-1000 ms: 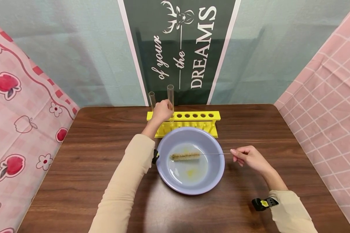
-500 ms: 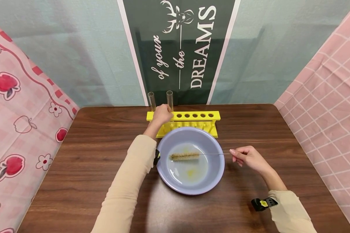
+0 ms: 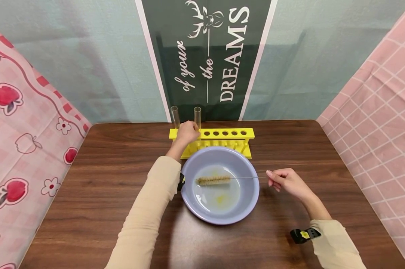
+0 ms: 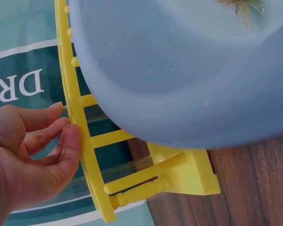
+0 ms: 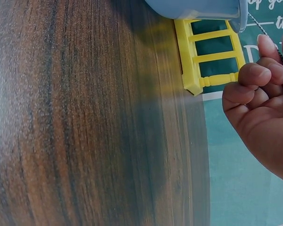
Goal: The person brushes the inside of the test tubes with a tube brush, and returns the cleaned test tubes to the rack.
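My left hand (image 3: 188,131) grips a clear glass test tube (image 3: 197,115) at the yellow rack (image 3: 250,133). In the left wrist view its thumb and fingers close round the tube just at the rack's top bar (image 4: 76,106), and the tube's lower part shows behind the bar. Another test tube (image 3: 175,115) stands in the rack's left end, partly behind the hand. With thumb and fingertips my right hand (image 3: 289,183) pinches the thin twisted-wire handle of a test tube brush (image 3: 214,181). The bristles lie over the shallow cloudy water in the lavender basin (image 3: 250,186).
The basin stands close in front of the rack and hides part of its base. Both are on a dark wood table (image 3: 121,149). A printed cloth (image 3: 121,67) hangs behind, with pink cloths at either side. The rack's other holes, to the right, hold no tubes.
My left hand has lowered the test tube further into the rack, so its rim sits lower. The right hand and brush have hardly moved.
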`<state>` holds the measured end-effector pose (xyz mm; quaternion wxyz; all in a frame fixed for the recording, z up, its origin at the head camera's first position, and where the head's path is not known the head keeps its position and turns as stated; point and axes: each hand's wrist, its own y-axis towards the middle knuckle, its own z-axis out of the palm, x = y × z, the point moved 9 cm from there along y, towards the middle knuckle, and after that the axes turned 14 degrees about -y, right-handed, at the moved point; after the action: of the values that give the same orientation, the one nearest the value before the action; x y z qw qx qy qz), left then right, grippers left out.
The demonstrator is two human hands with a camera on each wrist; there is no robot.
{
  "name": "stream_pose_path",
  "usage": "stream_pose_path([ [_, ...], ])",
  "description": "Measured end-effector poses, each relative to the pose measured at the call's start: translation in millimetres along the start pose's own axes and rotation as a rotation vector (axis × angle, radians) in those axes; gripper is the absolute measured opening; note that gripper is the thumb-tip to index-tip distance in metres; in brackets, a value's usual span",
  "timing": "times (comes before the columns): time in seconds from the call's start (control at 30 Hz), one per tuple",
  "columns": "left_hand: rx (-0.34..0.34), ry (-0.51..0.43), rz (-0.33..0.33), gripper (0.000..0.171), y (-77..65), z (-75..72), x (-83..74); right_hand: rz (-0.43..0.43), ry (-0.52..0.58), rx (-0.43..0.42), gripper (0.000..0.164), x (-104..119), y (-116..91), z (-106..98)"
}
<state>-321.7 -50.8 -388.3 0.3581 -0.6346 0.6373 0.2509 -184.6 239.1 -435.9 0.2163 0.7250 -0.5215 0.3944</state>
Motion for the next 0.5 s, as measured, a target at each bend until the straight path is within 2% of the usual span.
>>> stream_pose_path([
  [0.17,0.003,-0.015,0.017,0.007,0.2,0.5,1.3,0.005,-0.002,-0.016,0.035,2.9,-1.1,-2.0],
  [0.23,0.007,-0.035,0.019,0.011,-0.6,0.2,1.7,0.018,-0.014,-0.033,0.035,2.3,-1.1,-3.3],
  [0.33,0.021,-0.052,0.020,0.021,-2.1,-0.5,3.0,0.050,-0.054,-0.076,0.035,1.8,-1.3,-7.5],
  [0.43,0.042,-0.054,0.019,0.018,-5.0,-2.4,4.4,0.070,-0.084,-0.121,0.035,3.7,-1.5,-13.4],
  [0.5,0.067,-0.042,0.024,0.018,-7.8,-3.8,5.2,0.083,-0.063,-0.157,0.038,5.2,-1.6,-18.1],
])
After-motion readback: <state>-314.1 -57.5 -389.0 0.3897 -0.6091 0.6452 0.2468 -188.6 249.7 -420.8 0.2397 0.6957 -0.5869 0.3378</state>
